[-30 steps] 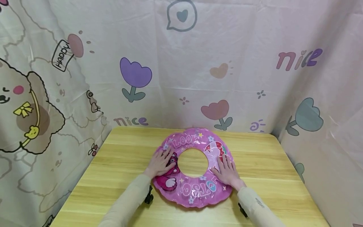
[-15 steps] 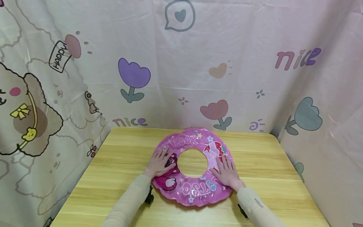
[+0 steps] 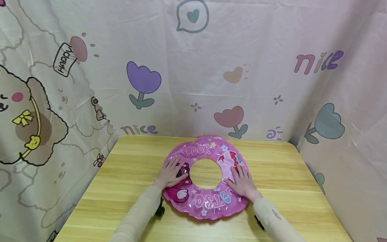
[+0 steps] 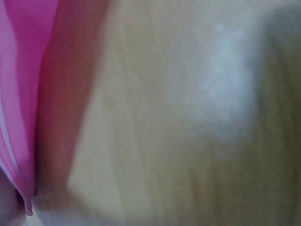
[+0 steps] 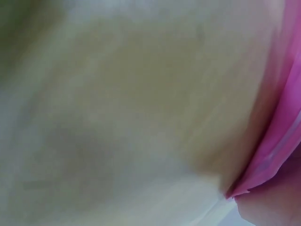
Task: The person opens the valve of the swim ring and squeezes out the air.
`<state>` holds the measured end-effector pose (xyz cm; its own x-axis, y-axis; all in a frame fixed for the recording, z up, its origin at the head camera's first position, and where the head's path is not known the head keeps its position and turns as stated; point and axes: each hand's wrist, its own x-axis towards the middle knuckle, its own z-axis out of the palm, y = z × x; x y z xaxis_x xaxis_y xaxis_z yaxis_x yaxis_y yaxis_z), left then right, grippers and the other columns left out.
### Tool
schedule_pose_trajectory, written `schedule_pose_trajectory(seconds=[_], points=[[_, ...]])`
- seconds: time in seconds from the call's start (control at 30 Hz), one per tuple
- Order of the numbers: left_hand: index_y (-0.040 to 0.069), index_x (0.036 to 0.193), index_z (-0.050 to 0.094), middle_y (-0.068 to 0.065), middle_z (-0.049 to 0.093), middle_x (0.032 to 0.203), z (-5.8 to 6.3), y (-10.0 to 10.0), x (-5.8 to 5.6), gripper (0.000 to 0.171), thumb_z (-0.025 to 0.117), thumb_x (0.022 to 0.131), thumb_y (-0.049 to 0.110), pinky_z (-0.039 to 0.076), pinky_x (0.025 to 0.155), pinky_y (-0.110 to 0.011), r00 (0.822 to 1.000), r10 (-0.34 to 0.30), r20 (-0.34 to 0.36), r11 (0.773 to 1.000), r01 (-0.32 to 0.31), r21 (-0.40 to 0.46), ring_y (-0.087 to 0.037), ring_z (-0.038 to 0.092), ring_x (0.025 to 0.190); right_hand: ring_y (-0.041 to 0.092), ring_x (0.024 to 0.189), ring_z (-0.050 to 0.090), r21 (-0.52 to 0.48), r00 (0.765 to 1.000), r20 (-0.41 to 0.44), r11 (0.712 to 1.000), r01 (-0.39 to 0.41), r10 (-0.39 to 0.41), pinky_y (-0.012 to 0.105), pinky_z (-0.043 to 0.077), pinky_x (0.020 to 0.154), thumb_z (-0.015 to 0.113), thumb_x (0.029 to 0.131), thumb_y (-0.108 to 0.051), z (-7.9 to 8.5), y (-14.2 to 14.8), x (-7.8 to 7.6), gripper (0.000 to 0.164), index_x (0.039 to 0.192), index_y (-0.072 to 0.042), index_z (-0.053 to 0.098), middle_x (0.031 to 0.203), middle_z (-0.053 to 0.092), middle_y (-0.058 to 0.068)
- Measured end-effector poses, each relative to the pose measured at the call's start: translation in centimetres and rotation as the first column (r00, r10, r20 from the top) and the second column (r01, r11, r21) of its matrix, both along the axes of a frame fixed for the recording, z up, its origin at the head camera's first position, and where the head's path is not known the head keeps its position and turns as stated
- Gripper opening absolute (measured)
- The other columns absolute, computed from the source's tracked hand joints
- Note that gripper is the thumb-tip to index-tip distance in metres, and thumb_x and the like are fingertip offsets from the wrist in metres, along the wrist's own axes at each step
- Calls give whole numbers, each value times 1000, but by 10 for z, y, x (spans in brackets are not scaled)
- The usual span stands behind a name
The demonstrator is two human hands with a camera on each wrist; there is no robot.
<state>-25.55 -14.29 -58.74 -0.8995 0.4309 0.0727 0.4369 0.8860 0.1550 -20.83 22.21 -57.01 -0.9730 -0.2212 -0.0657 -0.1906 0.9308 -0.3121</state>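
Observation:
A pink inflatable swim ring [image 3: 208,206] lies flat on the table, printed with a bear, a strawberry and lettering. Its outer edge looks wrinkled. On its left side rests my left hand [image 3: 170,173], fingers straight and spread over the bear print. My right hand [image 3: 244,184] lies on the ring's right side, just below the strawberry, also with straight fingers. In the left wrist view the ring's pink edge [image 4: 28,61] shows at the left, above the blurred tabletop. The right wrist view has the pink edge [image 5: 277,146] at its right, with a bit of hand below it.
The wood-patterned table [image 3: 121,161] reaches back to a printed cloth [image 3: 193,84] hanging behind it. More cloth hangs at the left and right sides. Black wrist devices [image 3: 160,208] show under the sleeves.
The view has shifted very slightly. Both hands stay on the swim ring in the same places, and the ring keeps its position.

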Motion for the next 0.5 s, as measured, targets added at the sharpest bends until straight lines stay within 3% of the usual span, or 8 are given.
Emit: schedule_pose_trajectory(seconds=[0.13, 0.37, 0.5], points=[[19, 159, 32, -14, 23, 168, 1, 1, 0, 77, 45, 98, 63, 17, 128, -56, 1000, 13, 13, 1000, -13, -6, -36, 21, 156, 50, 153, 14, -4, 1000, 12, 1000, 2, -2, 67, 9, 125, 51, 99, -54, 2, 1, -3, 83, 157, 0, 27, 164, 18, 30], [20, 160, 29, -14, 19, 170, 7, 4, 4, 76, 44, 98, 62, 16, 128, -58, 998, 30, 54, 999, -29, -15, -36, 17, 157, 48, 155, 6, -18, 1000, -6, 1000, 1, -1, 65, 2, 126, 46, 99, -59, -19, 8, -6, 87, 160, -2, 20, 167, 9, 28], [21, 160, 27, -13, 16, 170, 7, 4, 4, 76, 43, 99, 62, 15, 128, -57, 998, 38, 49, 999, -36, -29, -35, 15, 158, 48, 155, 5, -45, 1000, -29, 999, 0, -1, 67, 2, 125, 48, 99, -58, -22, 7, -7, 86, 159, -2, 21, 168, 7, 27]])
